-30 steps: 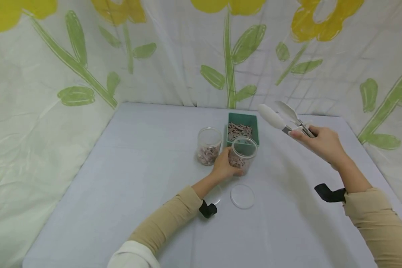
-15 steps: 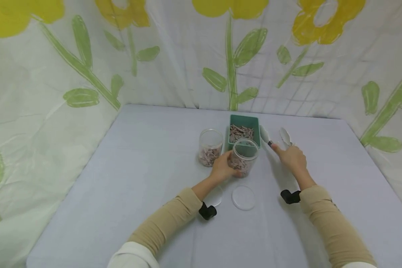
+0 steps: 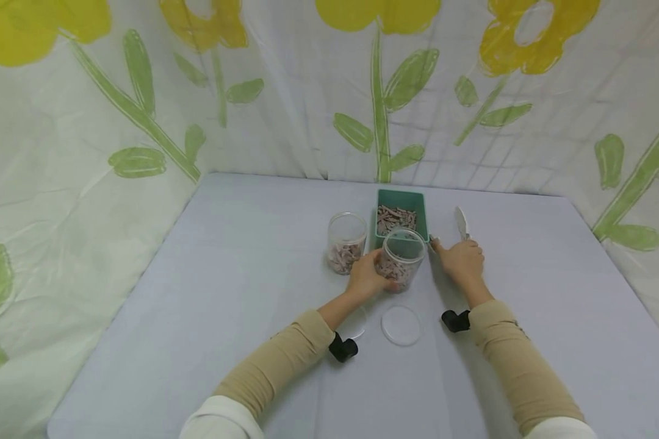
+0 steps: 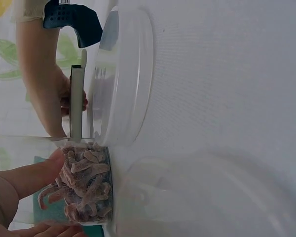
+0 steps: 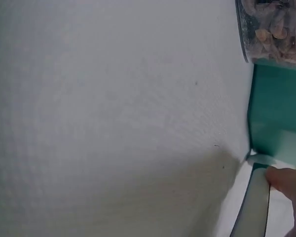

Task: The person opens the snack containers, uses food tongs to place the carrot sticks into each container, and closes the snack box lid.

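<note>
In the head view my left hand (image 3: 365,275) grips a clear plastic jar (image 3: 401,268), with the thumb (image 4: 34,175) across its side in the left wrist view. Small brownish-pink dried strips (image 4: 89,185) fill its lower part. A similar jar (image 3: 346,235) stands just left of it. My right hand (image 3: 462,263) holds a pair of tongs (image 3: 461,221) with pale ends, low over the table beside the green bin (image 3: 388,197). The tongs' two arms are spread, and the hand hides much of them. In the right wrist view the thumb (image 5: 283,180) lies against one arm.
More strips (image 3: 396,219) lie in the green bin behind the held jar. Two clear round lids lie in front of the jars: one lid (image 3: 401,326) in full view, another lid (image 3: 356,324) partly under the left forearm. A flower-printed curtain (image 3: 285,110) hangs behind the table (image 3: 225,268).
My right hand has come down and left with the tongs, from raised at the right to low beside the green bin. The left hand keeps its grip on the jar.
</note>
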Motion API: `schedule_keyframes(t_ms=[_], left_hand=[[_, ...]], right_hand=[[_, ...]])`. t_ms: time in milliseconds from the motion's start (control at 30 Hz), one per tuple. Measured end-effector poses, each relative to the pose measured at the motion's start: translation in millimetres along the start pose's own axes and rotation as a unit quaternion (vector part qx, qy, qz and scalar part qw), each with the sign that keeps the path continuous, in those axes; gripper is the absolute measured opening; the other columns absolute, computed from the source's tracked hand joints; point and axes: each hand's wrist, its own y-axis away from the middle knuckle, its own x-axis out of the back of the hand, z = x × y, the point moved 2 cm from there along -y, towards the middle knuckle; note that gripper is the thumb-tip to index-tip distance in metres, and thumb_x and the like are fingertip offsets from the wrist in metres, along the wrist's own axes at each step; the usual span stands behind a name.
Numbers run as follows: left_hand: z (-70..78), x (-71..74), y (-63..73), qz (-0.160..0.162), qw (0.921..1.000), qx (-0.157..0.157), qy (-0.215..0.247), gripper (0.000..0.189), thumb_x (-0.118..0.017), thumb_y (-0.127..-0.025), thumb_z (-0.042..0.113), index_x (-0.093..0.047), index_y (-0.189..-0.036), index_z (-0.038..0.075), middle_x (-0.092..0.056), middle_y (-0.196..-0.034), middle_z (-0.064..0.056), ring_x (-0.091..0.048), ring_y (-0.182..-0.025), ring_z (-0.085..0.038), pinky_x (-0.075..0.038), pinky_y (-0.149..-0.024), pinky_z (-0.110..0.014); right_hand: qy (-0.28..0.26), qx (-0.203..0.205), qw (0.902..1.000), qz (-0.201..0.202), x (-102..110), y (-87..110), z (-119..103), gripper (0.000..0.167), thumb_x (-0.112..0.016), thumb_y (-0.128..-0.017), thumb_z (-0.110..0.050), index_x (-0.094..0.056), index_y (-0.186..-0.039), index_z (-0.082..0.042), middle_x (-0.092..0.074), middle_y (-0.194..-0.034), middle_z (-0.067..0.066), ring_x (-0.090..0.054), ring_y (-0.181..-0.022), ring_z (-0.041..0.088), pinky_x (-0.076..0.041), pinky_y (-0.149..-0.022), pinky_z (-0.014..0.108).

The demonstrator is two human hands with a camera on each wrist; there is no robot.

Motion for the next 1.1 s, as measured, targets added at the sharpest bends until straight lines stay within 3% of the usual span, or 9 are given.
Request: schedule_keyframes(t_ms=[200, 400, 567, 667, 767, 833, 900, 1000, 1100], left_hand=[[0.3, 0.3, 0.9, 0.004, 0.9999, 0.009, 0.004, 0.076, -0.086, -0.07, 0.006, -0.051, -0.137, 0.002, -0.058, -0.132, -0.017, -0.052, -0.124, -0.032, -0.041, -0.104, -0.041], [1.7, 4.6, 5.2, -0.009, 0.9999, 0.005, -0.003, 0.076, -0.085, -0.072, 0.007, -0.049, -0.139, 0.001, -0.055, -0.136, -0.018, -0.05, -0.125, -0.034, -0.041, -0.104, -0.043], [-2.3, 29.0, 19.6, -0.088, 0.9947, 0.02, 0.048, 0.076, -0.083, -0.075, 0.006, -0.046, -0.14, -0.002, -0.049, -0.142, -0.018, -0.047, -0.129, -0.035, -0.04, -0.105, -0.043], [-11.3, 52.7, 30.5, -0.145, 0.985, 0.041, 0.084, 0.07, -0.08, -0.079, 0.005, -0.047, -0.14, -0.004, -0.05, -0.142, -0.017, -0.046, -0.131, -0.032, -0.039, -0.107, -0.039], [-23.3, 77.0, 40.2, -0.183, 0.9783, 0.06, 0.077, 0.064, -0.077, -0.082, 0.009, -0.049, -0.138, -0.004, -0.054, -0.138, -0.017, -0.049, -0.129, -0.031, -0.041, -0.105, -0.038], [-31.2, 93.3, 43.6, -0.189, 0.978, 0.068, 0.053, 0.06, -0.076, -0.084, 0.013, -0.051, -0.136, -0.005, -0.057, -0.134, -0.017, -0.051, -0.127, -0.031, -0.042, -0.104, -0.039], [-35.7, 110.1, 44.1, -0.178, 0.9809, 0.072, 0.03, 0.059, -0.075, -0.085, 0.015, -0.052, -0.135, -0.005, -0.058, -0.133, -0.018, -0.051, -0.126, -0.033, -0.042, -0.104, -0.042], [-38.5, 130.6, 37.9, -0.138, 0.9884, 0.062, 0.009, 0.062, -0.074, -0.086, 0.018, -0.048, -0.138, -0.006, -0.055, -0.136, -0.021, -0.048, -0.129, -0.035, -0.039, -0.106, -0.047], [-39.1, 139.1, 24.1, -0.097, 0.9943, 0.032, 0.03, 0.071, -0.073, -0.087, 0.014, -0.037, -0.145, -0.006, -0.044, -0.145, -0.023, -0.039, -0.135, -0.037, -0.032, -0.11, -0.048]], right_hand=[[0.019, 0.006, 0.9998, 0.003, 0, 3.7, 1, 0.093, -0.051, -0.093, -0.052, -0.033, -0.121, 0.034, -0.034, -0.117, 0.043, -0.039, -0.112, 0.055, -0.039, -0.091, 0.064], [0.082, 0.044, 0.9934, -0.068, 17, 6.9, 4, 0.096, -0.046, -0.093, -0.061, -0.036, -0.124, 0.029, -0.035, -0.119, 0.047, -0.037, -0.115, 0.058, -0.033, -0.092, 0.07], [0.1, 0.131, 0.9817, -0.095, 53, 23.9, 6, 0.081, -0.05, -0.096, -0.051, -0.043, -0.123, 0.025, -0.042, -0.12, 0.046, -0.045, -0.11, 0.058, -0.041, -0.087, 0.066], [0.058, 0.178, 0.9788, -0.084, 73, 45.2, 4, 0.076, -0.051, -0.098, -0.047, -0.042, -0.131, 0.021, -0.043, -0.128, 0.043, -0.044, -0.115, 0.057, -0.042, -0.089, 0.065], [-0.013, 0.225, 0.9735, -0.041, 85, 73.6, 0, 0.07, -0.054, -0.099, -0.041, -0.041, -0.137, 0.015, -0.045, -0.133, 0.039, -0.044, -0.119, 0.055, -0.04, -0.092, 0.065], [-0.064, 0.277, 0.9586, -0.002, 84, 93.1, -6, 0.057, -0.061, -0.097, -0.031, -0.05, -0.133, 0.011, -0.053, -0.127, 0.034, -0.052, -0.112, 0.051, -0.045, -0.087, 0.063], [-0.095, 0.346, 0.9335, 0.006, 74, 112.1, -15, 0.047, -0.068, -0.092, -0.02, -0.057, -0.127, 0.009, -0.06, -0.12, 0.03, -0.059, -0.104, 0.047, -0.05, -0.081, 0.058], [-0.093, 0.435, 0.8942, -0.05, 42, 133.5, -32, 0.043, -0.073, -0.087, -0.015, -0.062, -0.121, 0.008, -0.064, -0.117, 0.025, -0.063, -0.101, 0.041, -0.053, -0.082, 0.053], [-0.049, 0.455, 0.8776, -0.144, 6, 148.3, -50, 0.053, -0.074, -0.086, -0.023, -0.058, -0.126, 0.009, -0.06, -0.126, 0.024, -0.059, -0.114, 0.039, -0.049, -0.093, 0.049]])
